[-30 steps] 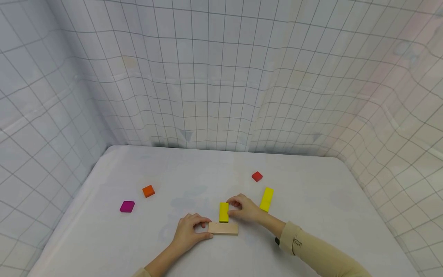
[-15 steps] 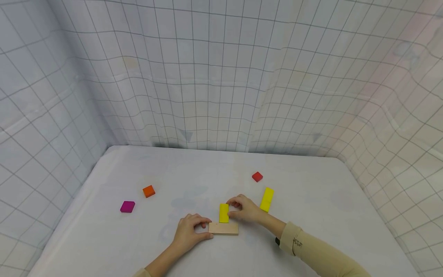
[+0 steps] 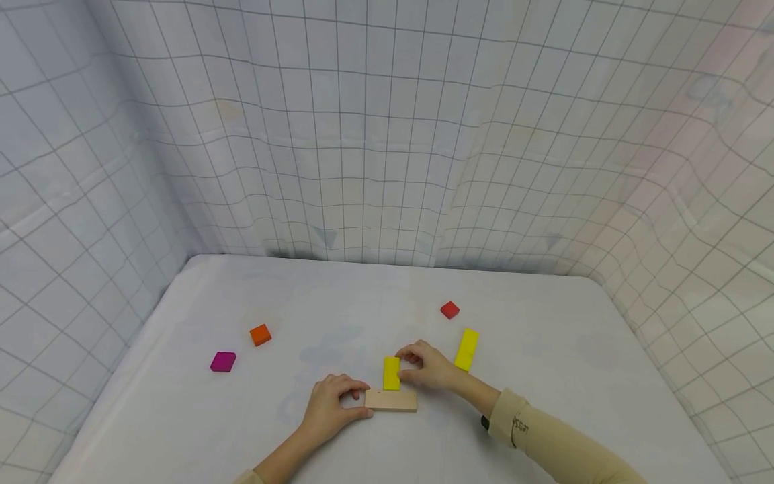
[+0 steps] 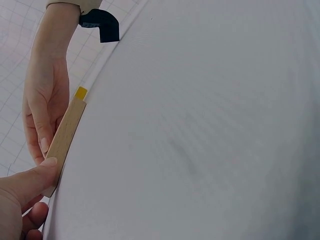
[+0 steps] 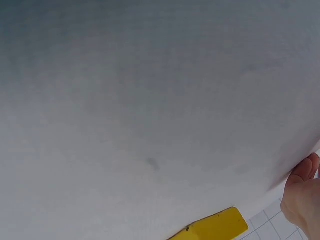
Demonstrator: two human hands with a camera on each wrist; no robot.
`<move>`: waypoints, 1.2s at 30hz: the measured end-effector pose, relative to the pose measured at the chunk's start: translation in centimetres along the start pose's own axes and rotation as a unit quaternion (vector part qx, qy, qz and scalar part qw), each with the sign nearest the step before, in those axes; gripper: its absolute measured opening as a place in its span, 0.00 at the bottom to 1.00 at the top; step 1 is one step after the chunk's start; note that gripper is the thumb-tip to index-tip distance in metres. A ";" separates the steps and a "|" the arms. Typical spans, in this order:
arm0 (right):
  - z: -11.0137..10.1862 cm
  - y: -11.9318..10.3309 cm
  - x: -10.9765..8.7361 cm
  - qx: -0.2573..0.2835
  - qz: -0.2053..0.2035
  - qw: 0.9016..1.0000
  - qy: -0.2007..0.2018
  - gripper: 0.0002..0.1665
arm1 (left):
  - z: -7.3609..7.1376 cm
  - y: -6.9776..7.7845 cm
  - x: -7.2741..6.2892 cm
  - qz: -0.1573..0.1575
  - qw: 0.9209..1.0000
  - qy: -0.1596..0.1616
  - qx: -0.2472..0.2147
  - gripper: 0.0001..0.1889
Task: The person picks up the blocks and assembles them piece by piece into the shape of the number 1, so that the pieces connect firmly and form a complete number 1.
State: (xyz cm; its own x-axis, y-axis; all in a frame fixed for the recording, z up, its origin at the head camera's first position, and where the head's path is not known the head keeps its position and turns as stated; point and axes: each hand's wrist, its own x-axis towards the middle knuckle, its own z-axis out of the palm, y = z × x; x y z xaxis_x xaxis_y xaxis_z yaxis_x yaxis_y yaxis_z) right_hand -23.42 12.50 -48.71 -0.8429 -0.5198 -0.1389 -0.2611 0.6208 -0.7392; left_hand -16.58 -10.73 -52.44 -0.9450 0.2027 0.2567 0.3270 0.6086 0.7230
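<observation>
In the head view a pale wooden block [image 3: 390, 401] lies crosswise near me. My left hand [image 3: 328, 407] pinches its left end, thumb on the near side and fingers on the far side. The left wrist view shows the left thumb [image 4: 40, 175] pressed against this wooden block [image 4: 67, 137]. A yellow block [image 3: 391, 373] meets the far edge of the wood at right angles. My right hand [image 3: 428, 366] holds it at its right side with curled forefinger and thumb. Behind the wood, the right hand [image 4: 47, 107] reaches down in the left wrist view.
Another yellow block [image 3: 466, 349] lies right of the right hand, close to the wrist. Beyond it is a red piece [image 3: 450, 310]. Far left are an orange piece [image 3: 261, 335] and a magenta piece [image 3: 223, 361]. A gridded curtain [image 3: 387, 134] surrounds the white table [image 3: 544, 349].
The yellow block has shifted a little toward the wooden block, and its dark near edge no longer shows. Both hands keep almost the same place.
</observation>
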 end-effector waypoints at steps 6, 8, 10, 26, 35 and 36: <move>-0.2 0.0 0.0 0.033 0.011 0.999 0.007 0.23 | 0.0 -0.1 0.0 0.005 1.000 -0.004 -0.002 0.17; -0.5 0.0 0.0 0.036 0.012 0.999 0.016 0.24 | 0.0 -0.1 -0.1 0.006 1.000 -0.004 -0.002 0.17; -0.8 -0.2 0.0 0.034 0.011 0.999 0.030 0.25 | 0.1 -0.1 -0.1 0.007 1.000 -0.003 -0.002 0.17; -3.8 0.3 -0.8 0.097 0.014 0.982 0.160 0.33 | 0.1 -0.1 -0.1 0.020 1.000 0.010 -0.004 0.17; -5.0 2.2 -2.6 0.121 0.035 0.975 0.183 0.36 | 0.0 0.1 -0.2 0.023 1.000 0.011 -0.004 0.17; -5.1 2.4 -2.8 0.121 0.035 0.975 0.185 0.36 | 0.0 0.1 -0.2 0.025 1.000 0.011 -0.004 0.17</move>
State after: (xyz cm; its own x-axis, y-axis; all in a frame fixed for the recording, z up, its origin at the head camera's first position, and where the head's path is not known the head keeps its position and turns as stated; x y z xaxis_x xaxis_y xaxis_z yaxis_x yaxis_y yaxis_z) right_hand -24.11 18.46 -46.75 -0.9783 -0.2064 0.0188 -0.1156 0.4681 -0.8761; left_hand -16.35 -10.72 -52.40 -0.9270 0.2152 0.3071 0.3739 0.5923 0.7137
